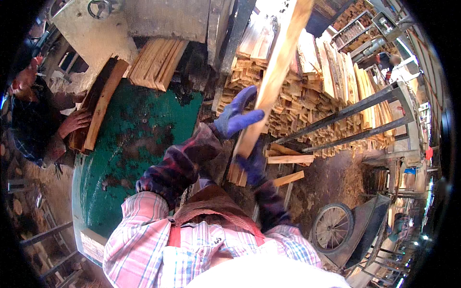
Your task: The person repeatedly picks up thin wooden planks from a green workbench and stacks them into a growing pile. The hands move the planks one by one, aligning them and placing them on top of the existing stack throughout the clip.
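A long pale wooden board point(276, 72) slants up and away in front of me, its far end running out of the top of the view. My left hand point(234, 114), in a purple glove, is at the board's left edge with thumb and fingers spread apart, one finger lying over the wood. Lower down, my right hand point(253, 165), in a dark blue glove, grips the near end of the board from the right side. Its fingers are partly hidden behind the wood. Beneath that end, a few short board ends point(236, 174) show.
To my left is a green-topped machine table point(144, 115) with a bundle of boards point(156, 62). Across it, a co-worker point(38, 115) holds dark-edged boards point(103, 103). Large timber stacks point(297, 96) stand ahead right, beside a metal frame point(345, 115). A wheelbarrow point(353, 230) sits at lower right.
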### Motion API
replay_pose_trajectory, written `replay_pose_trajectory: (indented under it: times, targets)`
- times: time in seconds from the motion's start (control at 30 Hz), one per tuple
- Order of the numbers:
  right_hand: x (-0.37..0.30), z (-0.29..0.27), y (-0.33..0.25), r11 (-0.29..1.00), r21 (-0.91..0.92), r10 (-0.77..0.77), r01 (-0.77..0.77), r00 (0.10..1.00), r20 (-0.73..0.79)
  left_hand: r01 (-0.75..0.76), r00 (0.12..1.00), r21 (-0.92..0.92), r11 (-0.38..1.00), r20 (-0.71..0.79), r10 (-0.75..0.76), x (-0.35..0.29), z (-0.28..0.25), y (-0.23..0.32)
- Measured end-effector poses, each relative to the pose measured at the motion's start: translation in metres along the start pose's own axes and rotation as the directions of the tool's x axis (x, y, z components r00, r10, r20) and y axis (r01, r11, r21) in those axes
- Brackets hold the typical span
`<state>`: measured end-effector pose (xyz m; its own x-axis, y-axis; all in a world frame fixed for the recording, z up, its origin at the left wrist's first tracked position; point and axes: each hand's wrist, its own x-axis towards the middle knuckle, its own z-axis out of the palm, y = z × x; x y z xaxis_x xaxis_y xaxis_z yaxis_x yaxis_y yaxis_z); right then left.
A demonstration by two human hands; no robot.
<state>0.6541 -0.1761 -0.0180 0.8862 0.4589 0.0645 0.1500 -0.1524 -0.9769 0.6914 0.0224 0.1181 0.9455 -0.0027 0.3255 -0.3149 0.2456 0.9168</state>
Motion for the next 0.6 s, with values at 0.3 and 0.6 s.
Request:
replay_pose_trajectory:
  times: [0.3, 0.6]
  targets:
    - [0.407, -0.164, -0.258, 0.644, 0.704, -0.113, 0.299, 0.948, -0.299, 0.437, 0.892, 0.042, 0.898, -0.15, -0.427, -0.079, -0.093, -0.009]
    - [0.308, 0.083, -0.11, 0.966, 0.077, 0.049, -0.248, 0.463, 0.885, 0.599, 0.541, -0.21, 0.773, -0.605, -0.584, -0.199, -0.295, -0.037]
